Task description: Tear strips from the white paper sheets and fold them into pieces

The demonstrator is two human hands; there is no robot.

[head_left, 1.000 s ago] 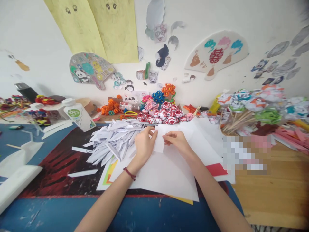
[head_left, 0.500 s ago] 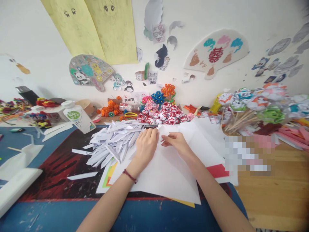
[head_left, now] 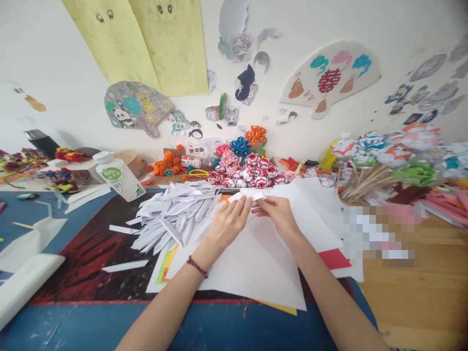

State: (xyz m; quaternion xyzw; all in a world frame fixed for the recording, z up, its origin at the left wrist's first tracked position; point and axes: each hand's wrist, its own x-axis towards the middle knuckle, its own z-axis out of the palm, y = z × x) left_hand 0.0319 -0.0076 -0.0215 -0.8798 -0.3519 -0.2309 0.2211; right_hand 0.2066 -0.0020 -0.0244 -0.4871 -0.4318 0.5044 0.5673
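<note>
A small folded white paper strip [head_left: 258, 196] lies between the fingertips of both hands, over the far part of the white paper sheets [head_left: 263, 263]. My left hand [head_left: 228, 217], with a dark red cord bracelet at the wrist, presses its fingers on the strip's left part. My right hand [head_left: 278, 213] pinches the strip's right end between thumb and fingers. To the left of my left hand is a heap of folded white paper strips [head_left: 175, 209]. Coloured paper edges, yellow, green and red, stick out from under the white sheets.
A white bottle [head_left: 119, 176] stands back left. Red-and-white flowers [head_left: 252, 171] are piled behind my hands. Paper flowers on sticks [head_left: 383, 153] lie at right. Two loose strips rest on the dark mat [head_left: 84, 263]. A white box-like object [head_left: 29, 287] is at the left edge.
My left hand has shifted slightly right and its fingers have stretched out. The folded strip now shows between my hands, and a bit of orange has come into view behind them.
</note>
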